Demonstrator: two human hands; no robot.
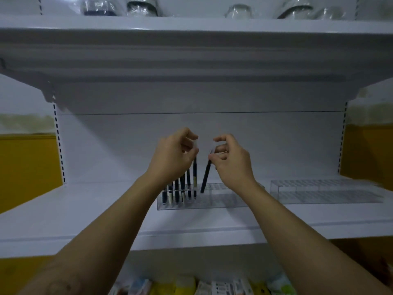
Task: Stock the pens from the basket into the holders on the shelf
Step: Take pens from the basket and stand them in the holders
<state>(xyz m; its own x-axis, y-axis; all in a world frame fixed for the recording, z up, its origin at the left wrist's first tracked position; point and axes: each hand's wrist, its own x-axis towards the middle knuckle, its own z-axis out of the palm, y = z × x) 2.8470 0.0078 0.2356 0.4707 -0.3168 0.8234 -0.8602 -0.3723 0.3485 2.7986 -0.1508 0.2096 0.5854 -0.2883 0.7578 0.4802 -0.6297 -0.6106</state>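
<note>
White steel makes up the shelf [85,209], and on it stands a clear acrylic pen holder [221,200] with a grid of slots. A row of dark pens [176,192] already fills the holder's left end, standing upright side by side. The left hand [174,156] is curled above that row, its fingertips pinching the top of the upright pen [195,173] at the row's right end, which rises higher than its neighbours. Just beside it, the right hand [234,162] pinches the upper end of a tilted pen [205,177] between thumb and fingers; that pen leans to the right, its lower tip down at a slot next to the row. A second clear holder [323,192] sits further right on the same shelf, apart from the first. Overhead, the upper shelf [191,50] carries plastic-wrapped items [142,7], blurred. Below the shelf edge lie coloured packets [191,286], and a yellow wall [25,167] shows on both sides.
</note>
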